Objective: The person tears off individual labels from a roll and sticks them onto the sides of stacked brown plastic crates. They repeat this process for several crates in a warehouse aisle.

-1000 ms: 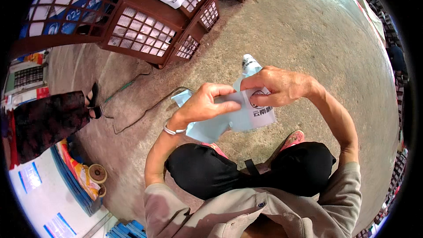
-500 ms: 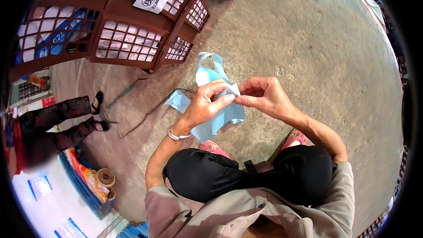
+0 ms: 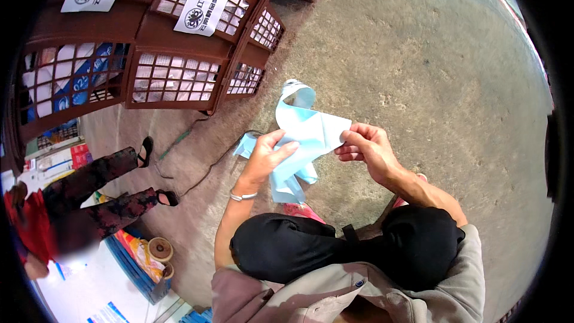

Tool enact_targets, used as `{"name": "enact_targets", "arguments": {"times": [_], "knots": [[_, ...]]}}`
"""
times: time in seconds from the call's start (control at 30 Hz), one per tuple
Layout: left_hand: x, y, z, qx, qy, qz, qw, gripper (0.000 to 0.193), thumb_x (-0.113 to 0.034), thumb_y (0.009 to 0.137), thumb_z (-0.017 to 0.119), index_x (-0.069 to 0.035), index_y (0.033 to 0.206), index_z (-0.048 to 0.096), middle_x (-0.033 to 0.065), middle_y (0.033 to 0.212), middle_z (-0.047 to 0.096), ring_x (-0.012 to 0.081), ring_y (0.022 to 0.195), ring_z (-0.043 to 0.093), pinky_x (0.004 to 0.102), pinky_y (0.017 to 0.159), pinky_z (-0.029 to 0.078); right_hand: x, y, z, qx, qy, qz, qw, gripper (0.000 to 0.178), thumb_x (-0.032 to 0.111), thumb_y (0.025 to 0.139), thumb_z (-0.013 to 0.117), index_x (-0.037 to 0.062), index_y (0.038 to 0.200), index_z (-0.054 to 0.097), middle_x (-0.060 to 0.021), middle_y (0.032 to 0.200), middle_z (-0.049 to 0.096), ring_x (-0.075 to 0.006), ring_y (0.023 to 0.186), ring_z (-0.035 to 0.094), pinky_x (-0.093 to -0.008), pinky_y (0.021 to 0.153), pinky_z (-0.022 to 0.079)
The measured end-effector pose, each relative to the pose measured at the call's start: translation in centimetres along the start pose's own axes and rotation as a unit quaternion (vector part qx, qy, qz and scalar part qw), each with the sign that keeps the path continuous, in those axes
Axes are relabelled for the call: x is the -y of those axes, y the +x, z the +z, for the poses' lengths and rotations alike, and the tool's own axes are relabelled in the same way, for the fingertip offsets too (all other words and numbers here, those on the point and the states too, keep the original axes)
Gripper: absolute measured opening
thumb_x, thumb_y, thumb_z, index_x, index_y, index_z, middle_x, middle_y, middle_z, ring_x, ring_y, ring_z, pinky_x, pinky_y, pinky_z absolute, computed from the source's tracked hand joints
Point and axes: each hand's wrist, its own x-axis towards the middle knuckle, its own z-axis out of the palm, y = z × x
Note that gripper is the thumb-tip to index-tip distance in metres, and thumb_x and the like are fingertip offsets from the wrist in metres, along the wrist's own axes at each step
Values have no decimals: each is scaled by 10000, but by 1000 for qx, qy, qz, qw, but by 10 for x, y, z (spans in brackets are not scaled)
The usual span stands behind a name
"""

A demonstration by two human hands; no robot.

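A thin light-blue sheet (image 3: 308, 134), creased, with a curled strip at its far end and loose strips hanging toward me, is held up over the floor between my hands. My left hand (image 3: 266, 157) grips its left side, thumb on top and fingers partly behind it. At the right corner, my right hand (image 3: 369, 146) pinches the edge between thumb and fingers. Whether it is paper, film or cloth I cannot tell. Its lower strips hang over one of my pink shoes (image 3: 305, 212).
Stacked brown plastic crates (image 3: 134, 78) with papery contents stand at the far left. A dark cord (image 3: 206, 173) lies on the concrete floor (image 3: 430, 78). Another person's legs (image 3: 113, 194) are at the left, near a white surface with spools (image 3: 160, 250).
My hands have moved apart, and the blue sheet is spread flatter between them. My right hand has shifted right with its corner. The view has shifted slightly; the other person's legs appear farther right.
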Motion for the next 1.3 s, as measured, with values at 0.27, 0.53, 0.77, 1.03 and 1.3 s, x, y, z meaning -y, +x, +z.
{"name": "enact_targets", "arguments": {"times": [0.27,0.53,0.77,1.03,1.3], "knots": [[58,-58,-90,-177,-116,-51,976,263,-119,827,599,8,1055,568,46,957,620,103,825,578,219,747,450,21,22,-51,-199,101,-115,968,97,131,844,510,43,863,548,-5,708,525,-77,614,504,-235,589,479],[104,-95,-82,-216,-178,-85,956,215,-79,840,583,-3,1041,588,46,947,634,93,805,588,224,730,465,33,186,-29,-232,-76,-246,938,233,110,817,453,-18,853,645,-71,698,597,-129,622,561,-293,557,484],[107,-108,-75,-225,-171,-100,954,228,-90,842,586,4,1050,583,42,959,631,95,843,581,222,774,449,76,253,15,-443,-319,-441,712,258,161,860,510,132,1093,616,-125,706,644,-197,525,588,-338,512,474],[111,-92,-88,-221,-180,-109,952,220,-117,842,592,-2,1030,588,39,933,630,92,807,582,217,740,458,-13,258,106,-105,-450,-568,681,512,55,825,500,-36,1305,344,-267,1283,421,-352,1181,449,-389,981,398],[103,-78,-83,-219,-197,-107,950,224,-118,842,594,1,1031,585,40,922,629,87,792,581,216,725,461,19,249,102,-86,-304,-480,818,270,121,796,424,-15,948,601,-169,874,658,-221,727,635,-359,704,515]]}}
